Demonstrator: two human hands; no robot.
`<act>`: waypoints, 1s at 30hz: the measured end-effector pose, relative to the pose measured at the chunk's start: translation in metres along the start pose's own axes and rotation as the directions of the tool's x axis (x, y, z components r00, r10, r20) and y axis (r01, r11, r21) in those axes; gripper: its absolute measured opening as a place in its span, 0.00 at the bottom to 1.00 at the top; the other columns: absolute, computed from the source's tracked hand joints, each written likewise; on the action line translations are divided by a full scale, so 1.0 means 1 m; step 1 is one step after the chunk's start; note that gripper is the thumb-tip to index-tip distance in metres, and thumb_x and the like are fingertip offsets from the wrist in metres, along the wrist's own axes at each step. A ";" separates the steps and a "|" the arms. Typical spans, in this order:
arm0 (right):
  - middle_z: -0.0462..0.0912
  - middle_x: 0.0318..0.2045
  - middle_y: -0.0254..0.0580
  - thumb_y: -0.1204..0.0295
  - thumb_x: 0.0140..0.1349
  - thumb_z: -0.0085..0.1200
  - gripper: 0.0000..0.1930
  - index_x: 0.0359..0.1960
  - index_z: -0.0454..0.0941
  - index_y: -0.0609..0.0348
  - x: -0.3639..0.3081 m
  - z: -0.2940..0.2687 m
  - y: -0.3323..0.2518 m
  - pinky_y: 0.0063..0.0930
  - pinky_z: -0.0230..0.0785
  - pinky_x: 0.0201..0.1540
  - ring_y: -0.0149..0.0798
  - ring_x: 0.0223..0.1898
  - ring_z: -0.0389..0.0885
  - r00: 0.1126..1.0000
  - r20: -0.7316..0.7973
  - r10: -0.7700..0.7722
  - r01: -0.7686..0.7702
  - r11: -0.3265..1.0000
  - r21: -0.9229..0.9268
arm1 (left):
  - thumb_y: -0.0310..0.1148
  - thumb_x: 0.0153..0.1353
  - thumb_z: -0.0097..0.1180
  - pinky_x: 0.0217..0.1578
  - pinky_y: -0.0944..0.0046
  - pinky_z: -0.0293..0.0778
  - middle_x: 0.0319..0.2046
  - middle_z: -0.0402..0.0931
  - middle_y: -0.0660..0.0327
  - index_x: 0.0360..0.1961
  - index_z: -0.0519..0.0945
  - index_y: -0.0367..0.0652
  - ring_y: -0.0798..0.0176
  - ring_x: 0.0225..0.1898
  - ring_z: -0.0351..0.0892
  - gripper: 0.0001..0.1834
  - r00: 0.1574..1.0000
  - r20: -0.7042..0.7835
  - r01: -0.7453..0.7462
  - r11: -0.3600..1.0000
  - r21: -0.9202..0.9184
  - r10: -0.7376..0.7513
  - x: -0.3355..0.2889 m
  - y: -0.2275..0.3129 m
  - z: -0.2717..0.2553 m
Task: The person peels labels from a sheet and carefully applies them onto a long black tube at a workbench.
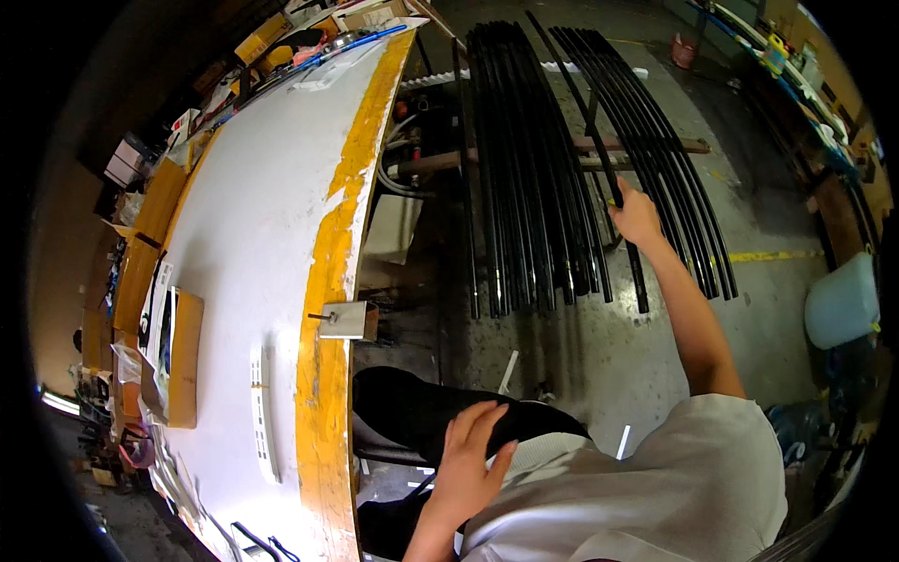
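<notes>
At the far left, cardboard boxes [173, 356] lie along the white worktop [253, 234], whose near edge is yellow. A white strip [261, 412] lies on it, and a small metal bracket [345, 319] sits at the edge. Below, the left hand [471, 459] rests flat on the knee, fingers [478, 421] apart, holding nothing. Further right, black rods [524, 187] lie in two bundles on the floor [599, 356], across wooden battens [646, 145]. The right hand [638, 217] reaches out with fingers clamped on one rod [637, 272] between the bundles. A white container [843, 300] stands at the far right.
</notes>
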State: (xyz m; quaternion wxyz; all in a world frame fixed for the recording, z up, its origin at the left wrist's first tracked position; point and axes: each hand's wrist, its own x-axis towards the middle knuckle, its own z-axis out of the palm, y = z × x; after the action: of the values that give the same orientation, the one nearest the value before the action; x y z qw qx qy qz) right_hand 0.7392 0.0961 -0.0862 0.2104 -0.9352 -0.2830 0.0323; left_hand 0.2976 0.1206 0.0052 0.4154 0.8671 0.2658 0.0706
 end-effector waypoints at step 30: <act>0.69 0.26 0.38 0.74 0.66 0.54 0.04 0.37 0.71 0.58 -0.079 0.001 -0.205 0.28 0.69 0.35 0.32 0.28 0.70 0.645 -0.252 -0.721 0.751 0.537 0.385 | 0.62 0.69 0.41 0.61 0.43 0.61 0.63 0.56 0.28 0.63 0.67 0.31 0.37 0.63 0.63 0.41 0.338 -0.872 -0.937 0.036 -0.348 0.354 -0.035 0.089 -0.078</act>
State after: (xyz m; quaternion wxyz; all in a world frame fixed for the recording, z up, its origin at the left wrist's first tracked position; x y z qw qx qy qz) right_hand 0.5674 0.2078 -0.0069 0.4264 -0.6520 -0.6266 -0.0228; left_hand 0.2769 0.1099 0.1258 0.5826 0.4746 -0.1636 0.6392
